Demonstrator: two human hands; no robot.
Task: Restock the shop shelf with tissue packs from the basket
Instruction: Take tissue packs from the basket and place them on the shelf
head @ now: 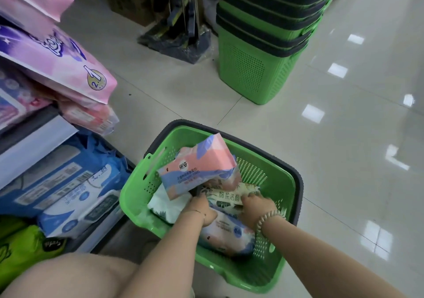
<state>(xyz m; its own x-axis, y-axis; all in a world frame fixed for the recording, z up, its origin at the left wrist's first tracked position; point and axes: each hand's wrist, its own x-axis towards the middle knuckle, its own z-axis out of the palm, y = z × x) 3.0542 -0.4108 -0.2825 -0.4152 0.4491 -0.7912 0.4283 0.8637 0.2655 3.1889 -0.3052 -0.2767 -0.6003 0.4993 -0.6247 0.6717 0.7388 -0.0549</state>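
1. A stack of green baskets (263, 45) stands on the tiled floor beyond, with bagged mop heads (181, 41) beside it.
2. On the left, the shelf (34, 142) holds pink packs (57, 57) above and blue packs (59, 183) below.
3. In the green basket (296, 183), the left hand (202, 210) grips a tilted pink-and-blue tissue pack (199, 167). The right hand (257, 208) curls its fingers onto a cream pack (229, 197).
4. The raised pack hides the left fingertips, and the forearms cover part of another pack (227, 235).
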